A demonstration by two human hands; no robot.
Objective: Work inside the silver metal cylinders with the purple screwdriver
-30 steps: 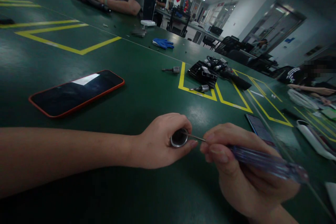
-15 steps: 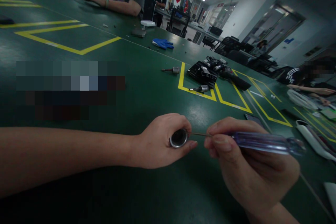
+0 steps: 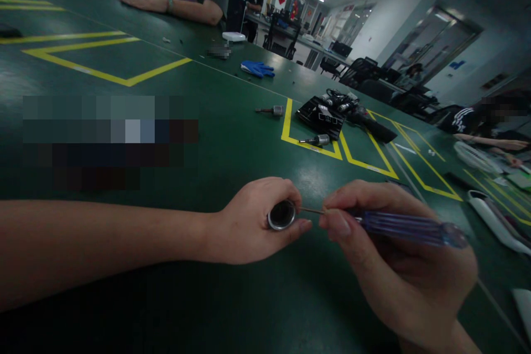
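My left hand (image 3: 259, 221) is closed round a hollow metal cylinder (image 3: 281, 215), its round open end turned towards me. From the right, my right hand (image 3: 398, 254) grips a screwdriver (image 3: 410, 229) with a clear purple handle, thumb and forefinger pinching near the shaft. The thin screwdriver shaft (image 3: 311, 211) runs left to the cylinder's right side. Its tip is hidden by the fingers of my left hand, so I cannot tell whether it sits in a screw. Both hands are held over the green table (image 3: 232, 304).
Beyond my hands lie two metal socket bits (image 3: 271, 111), a black packet (image 3: 319, 116) with cables and a blue glove (image 3: 258, 69). A white device (image 3: 498, 221) rests at the right. A co-worker's hand (image 3: 145, 4) lies flat at the far left. Yellow tape (image 3: 160, 73) marks the table.
My right hand and the screwdriver have shifted slightly left, and less of the shaft shows. My left hand has barely moved. Across the table, the co-worker's hand has flattened.
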